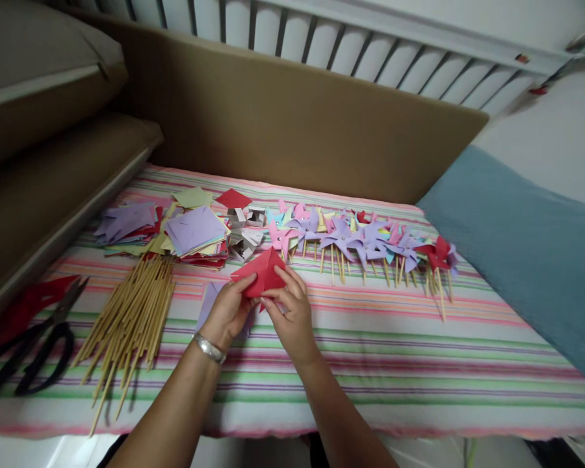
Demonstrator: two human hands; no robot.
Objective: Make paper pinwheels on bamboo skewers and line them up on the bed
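A red paper square [262,273], with slits at its corners and part of it lifted or folded, is held up between both hands. My left hand [231,305], a silver bangle on its wrist, grips the left side with the thumb on top. On the right edge my right hand [290,309] pinches the sheet between thumb and fingers. Under my left hand a purple paper square [209,302] lies on the cloth, partly hidden. Just beyond the hands are small open boxes [246,242], whose contents I cannot make out.
Stacks of coloured paper squares [197,227] lie at the back left. A bundle of thin wooden sticks [127,325] and black-handled scissors [53,338] are in front of them. Finished paper pinwheels [365,244] line the back right. A striped cloth [419,364] covers the surface.
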